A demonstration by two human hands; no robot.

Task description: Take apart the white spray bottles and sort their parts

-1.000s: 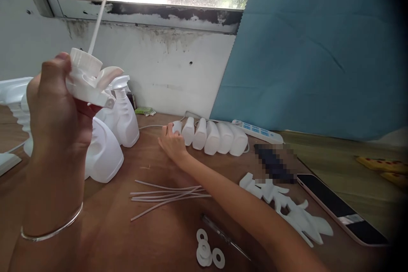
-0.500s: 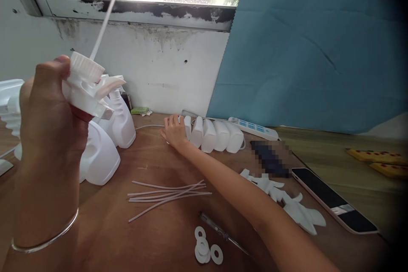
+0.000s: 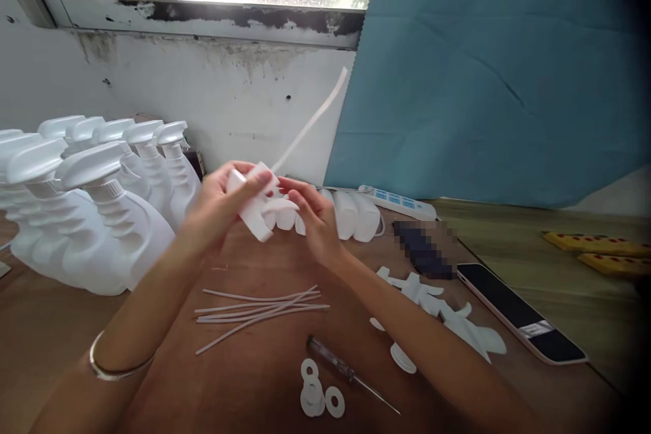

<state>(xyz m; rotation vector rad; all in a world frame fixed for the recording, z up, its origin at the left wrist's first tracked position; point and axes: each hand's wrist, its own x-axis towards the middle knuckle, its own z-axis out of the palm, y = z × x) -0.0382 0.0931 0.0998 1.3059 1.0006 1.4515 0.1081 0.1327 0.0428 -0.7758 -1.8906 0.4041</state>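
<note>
My left hand [image 3: 216,207] grips a white trigger sprayer head [image 3: 251,207] above the brown table [image 3: 45,339]. Its thin dip tube [image 3: 312,119] slants up to the right. My right hand [image 3: 312,213] meets it from the right, fingers curled on a small white bottle [image 3: 283,215] right against the sprayer head. More small white bottles [image 3: 356,213] lie in a row just behind my right hand. Loose dip tubes [image 3: 259,312] lie on the table below both hands.
Several assembled white spray bottles [image 3: 102,217] stand at the left. White washers [image 3: 318,397] and a screwdriver [image 3: 350,373] lie near the front edge. Spare sprayer heads [image 3: 442,315], a phone [image 3: 519,315] and a power strip [image 3: 394,202] are on the right.
My left hand came down from the upper left to the middle with the sprayer head. My right hand drew back from the bottle row with a bottle and met it.
</note>
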